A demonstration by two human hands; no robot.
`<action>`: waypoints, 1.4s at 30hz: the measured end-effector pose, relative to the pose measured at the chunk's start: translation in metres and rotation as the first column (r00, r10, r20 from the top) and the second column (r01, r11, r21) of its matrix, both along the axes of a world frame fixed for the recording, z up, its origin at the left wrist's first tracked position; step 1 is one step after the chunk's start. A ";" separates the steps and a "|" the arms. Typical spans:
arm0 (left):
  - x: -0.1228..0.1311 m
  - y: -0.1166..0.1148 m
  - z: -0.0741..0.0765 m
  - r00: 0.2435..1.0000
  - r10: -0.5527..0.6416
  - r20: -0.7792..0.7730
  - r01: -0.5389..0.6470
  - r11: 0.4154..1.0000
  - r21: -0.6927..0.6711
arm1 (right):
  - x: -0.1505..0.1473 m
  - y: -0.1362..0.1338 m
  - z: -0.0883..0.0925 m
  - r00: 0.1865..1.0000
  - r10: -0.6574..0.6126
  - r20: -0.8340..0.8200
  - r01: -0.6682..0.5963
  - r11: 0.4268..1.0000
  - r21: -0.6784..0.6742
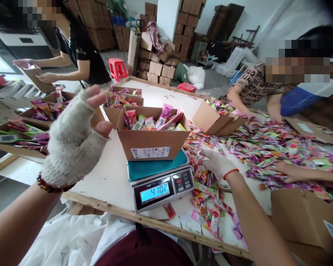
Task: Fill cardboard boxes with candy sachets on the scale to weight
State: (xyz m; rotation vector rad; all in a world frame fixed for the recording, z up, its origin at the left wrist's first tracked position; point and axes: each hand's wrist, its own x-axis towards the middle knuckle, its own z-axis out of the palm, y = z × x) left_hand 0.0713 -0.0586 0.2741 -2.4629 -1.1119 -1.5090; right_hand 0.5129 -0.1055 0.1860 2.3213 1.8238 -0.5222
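Left grip [74,142], in a knit glove with bare fingertips, raised; thumb and fingers well apart, holding nothing. It partly hides the packet-filled cartons [22,150] behind. Beyond, a co-worker in a black top [96,64] is cut off by the upper edge.

Centre: packed carton [155,138] upright on a digital scale [163,184], which rests on the white counter [100,181]. Carton hides most of the teal platform; upper packets cover those below. Label print too small to read. Display shows 4102; decimal point hard to make out.

Right grip [218,164], also gloved, is at the loose packets [208,192] right of the scale. Its fingers blur into the wrappers: cannot tell how far they are spread or whether they hold anything.

Far right: another person's hand [287,171] on the packet heap [266,151]; below it, a brown carton [294,216], cut off by the frame.
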 end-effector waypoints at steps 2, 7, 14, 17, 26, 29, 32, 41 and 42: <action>0.020 0.000 0.024 0.999 -0.017 -0.036 0.018 1.000 0.023 | -0.001 -0.007 -0.003 0.999 0.004 -0.039 -0.002 0.999 0.036; 0.057 -0.003 0.050 0.994 -0.060 -0.089 0.061 0.998 0.002 | 0.005 -0.029 -0.021 0.982 0.029 -0.187 -0.012 0.996 0.093; 0.086 0.002 0.057 0.975 -0.097 -0.202 0.096 0.995 -0.016 | 0.016 -0.049 -0.044 0.976 -0.049 -0.213 0.056 0.998 0.029; 0.099 0.010 0.053 0.957 -0.140 -0.254 0.120 0.989 -0.092 | 0.018 -0.055 -0.053 0.963 -0.087 -0.256 0.099 0.995 0.032; 0.114 0.000 0.024 0.589 -0.102 -0.802 -0.329 0.876 -0.353 | -0.017 -0.020 0.003 0.804 0.284 -0.523 0.207 0.690 0.693; 0.115 -0.010 0.027 0.573 -0.151 -0.806 -0.367 0.832 -0.417 | -0.050 0.016 0.052 0.773 0.474 -0.421 0.157 0.500 0.852; 0.115 -0.015 0.030 0.595 -0.162 -0.788 -0.363 0.820 -0.443 | -0.079 0.050 0.088 0.698 0.647 -0.308 -0.067 0.487 0.871; 0.085 0.022 0.023 0.667 -0.096 -0.738 -0.378 0.811 -0.447 | -0.039 0.052 0.108 0.842 0.414 -0.345 0.087 0.528 0.845; 0.075 0.034 0.022 0.670 -0.066 -0.740 -0.395 0.812 -0.430 | -0.020 0.050 0.103 0.894 0.307 -0.327 0.122 0.534 0.836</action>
